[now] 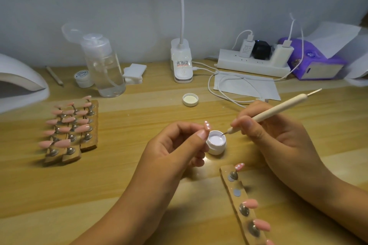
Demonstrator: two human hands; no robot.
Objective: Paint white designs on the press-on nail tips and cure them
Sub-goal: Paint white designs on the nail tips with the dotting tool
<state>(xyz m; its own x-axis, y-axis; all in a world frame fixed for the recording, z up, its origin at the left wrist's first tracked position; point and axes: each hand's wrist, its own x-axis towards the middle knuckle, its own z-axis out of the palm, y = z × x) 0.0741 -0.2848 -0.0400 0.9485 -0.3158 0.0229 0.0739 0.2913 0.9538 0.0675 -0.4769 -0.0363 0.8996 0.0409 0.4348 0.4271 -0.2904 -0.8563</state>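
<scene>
At one gel pot, hands hold one pen, one nail tip.

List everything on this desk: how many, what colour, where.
Gel pot: one, white, open, desk centre
Nail tip: one, pink, white dots, left hand
Dotting tool: one, beige, tip at gel pot
Lid: one, white, behind the pot
Holder strips: four, wooden; three left, one near right
Pump bottle: one, clear, back left
Curing lamp: one, white, far left
Desk lamp: one, white, back centre
Power strip: one, white, back right
Tissue pack: one, purple, far right
Left hand: holds the nail tip
Right hand: holds the dotting tool
</scene>
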